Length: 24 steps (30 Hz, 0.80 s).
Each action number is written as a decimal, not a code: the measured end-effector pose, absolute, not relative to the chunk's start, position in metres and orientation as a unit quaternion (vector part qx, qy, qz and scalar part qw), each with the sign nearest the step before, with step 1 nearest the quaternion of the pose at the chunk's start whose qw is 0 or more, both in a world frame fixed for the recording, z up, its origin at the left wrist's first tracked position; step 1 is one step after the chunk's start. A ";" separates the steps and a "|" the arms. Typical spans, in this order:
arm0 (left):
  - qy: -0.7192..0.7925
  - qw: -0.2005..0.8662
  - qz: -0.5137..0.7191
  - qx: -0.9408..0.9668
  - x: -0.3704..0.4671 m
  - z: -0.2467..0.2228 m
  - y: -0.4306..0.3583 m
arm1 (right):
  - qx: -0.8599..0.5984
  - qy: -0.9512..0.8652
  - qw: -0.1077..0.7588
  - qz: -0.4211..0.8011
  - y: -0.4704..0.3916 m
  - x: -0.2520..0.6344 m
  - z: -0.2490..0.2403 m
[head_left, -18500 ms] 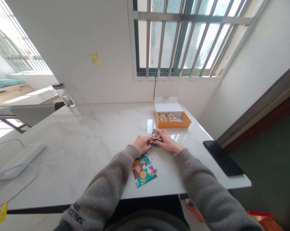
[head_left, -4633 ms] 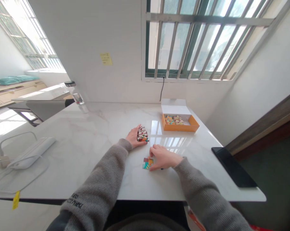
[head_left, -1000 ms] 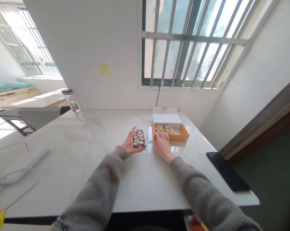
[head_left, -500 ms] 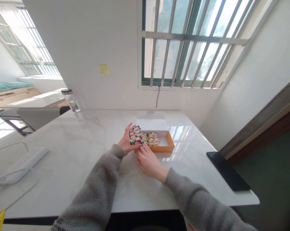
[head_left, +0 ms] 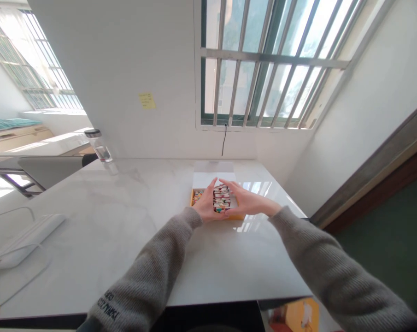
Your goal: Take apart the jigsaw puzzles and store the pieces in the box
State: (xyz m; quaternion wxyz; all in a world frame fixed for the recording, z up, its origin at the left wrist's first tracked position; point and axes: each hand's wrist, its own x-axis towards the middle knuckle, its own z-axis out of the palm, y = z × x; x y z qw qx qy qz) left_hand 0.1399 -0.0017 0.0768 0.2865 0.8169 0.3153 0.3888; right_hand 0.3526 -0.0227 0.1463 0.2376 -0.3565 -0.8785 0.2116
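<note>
A stack of small colourful patterned packets is between my two hands, over the right part of an orange box with a white inside. My left hand grips the stack's left side, thumb at the near end and fingers at the far end. From the right, my right hand curves round it the same way, its thumb close to the left thumb. More packets fill the left part of the box, partly covered by my left hand. Behind the box lies its white lid flap.
A clear bottle with a dark cap stands at the table's back left. A white power strip with a cable lies on the left. Below the table's front edge, an orange-yellow object shows at the lower right. A barred window is ahead.
My left hand has moved right with the packets, from the box's left end to its right part. My right hand has swung from the near side to the stack's right side.
</note>
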 end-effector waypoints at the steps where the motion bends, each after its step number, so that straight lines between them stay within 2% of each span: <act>1: 0.313 0.272 0.388 0.823 0.147 0.078 0.001 | -0.358 -0.878 0.224 0.225 -0.018 0.356 0.147; 9: 0.291 0.246 0.357 0.853 0.189 0.084 0.041 | -0.395 -0.856 0.225 0.248 0.022 0.385 0.148; 18: 0.314 0.192 0.247 0.896 0.195 0.074 0.064 | -0.427 -0.861 0.171 0.216 0.034 0.390 0.122; 24: 0.297 0.236 0.198 0.904 0.172 0.079 0.071 | -0.439 -0.870 0.121 0.188 0.033 0.395 0.105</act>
